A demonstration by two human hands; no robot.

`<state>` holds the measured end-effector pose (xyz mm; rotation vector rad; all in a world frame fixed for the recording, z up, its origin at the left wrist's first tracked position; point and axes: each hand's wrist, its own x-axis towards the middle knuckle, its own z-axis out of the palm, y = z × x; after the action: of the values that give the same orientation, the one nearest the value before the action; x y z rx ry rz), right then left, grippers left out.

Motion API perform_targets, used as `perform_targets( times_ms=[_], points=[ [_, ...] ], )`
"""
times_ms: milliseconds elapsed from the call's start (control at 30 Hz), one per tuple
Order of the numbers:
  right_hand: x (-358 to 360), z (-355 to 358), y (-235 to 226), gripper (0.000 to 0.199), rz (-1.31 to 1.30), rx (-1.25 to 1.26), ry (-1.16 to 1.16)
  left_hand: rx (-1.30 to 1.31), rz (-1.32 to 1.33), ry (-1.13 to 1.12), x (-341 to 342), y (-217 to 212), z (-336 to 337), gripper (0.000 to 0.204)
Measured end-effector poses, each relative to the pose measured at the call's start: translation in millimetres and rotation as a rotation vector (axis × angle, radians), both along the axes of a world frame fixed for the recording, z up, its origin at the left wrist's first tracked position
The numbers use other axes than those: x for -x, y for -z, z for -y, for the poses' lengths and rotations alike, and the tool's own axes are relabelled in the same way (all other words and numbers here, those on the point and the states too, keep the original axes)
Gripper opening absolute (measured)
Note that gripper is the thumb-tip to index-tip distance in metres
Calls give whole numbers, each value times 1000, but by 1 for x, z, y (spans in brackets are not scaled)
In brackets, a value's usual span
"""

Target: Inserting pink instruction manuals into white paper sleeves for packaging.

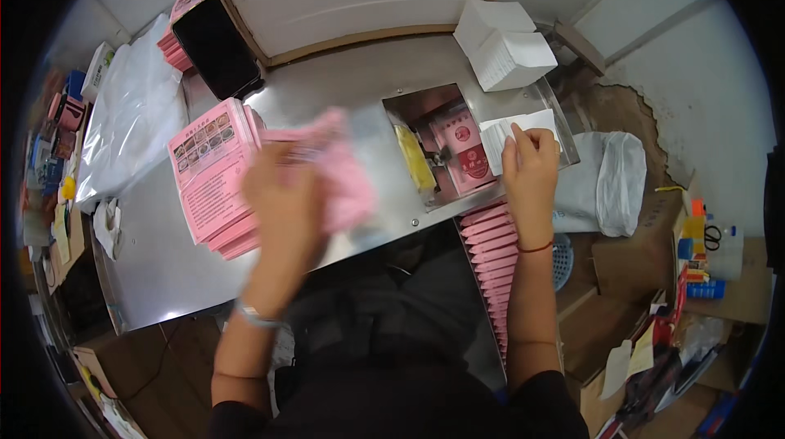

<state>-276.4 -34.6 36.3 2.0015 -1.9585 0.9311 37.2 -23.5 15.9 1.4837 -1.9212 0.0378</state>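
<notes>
The left forearm slanted up and to the right, its hand blurred, fingers curled closed around a pink packet above the metal surface, just right of a pink stack. The right forearm rose nearly upright; its hand bent half-closed, fingertips touching white slips, though whether it gripped any could not be told.
</notes>
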Motion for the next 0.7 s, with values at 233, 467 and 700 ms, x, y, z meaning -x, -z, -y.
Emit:
perform_targets(
  times_ms=[233,467,700],
  points=[
    [33,-11,-17,34,-188,46,-112,-248,25,402,66,20,-35,39],
    [-88,-44,23,34,-109,-151,-622,-284,31,346,26,-3,-21,46],
    [-50,-18,21,33,238,-66,-558,-194,158,344,40,11,-26,47]
  ],
)
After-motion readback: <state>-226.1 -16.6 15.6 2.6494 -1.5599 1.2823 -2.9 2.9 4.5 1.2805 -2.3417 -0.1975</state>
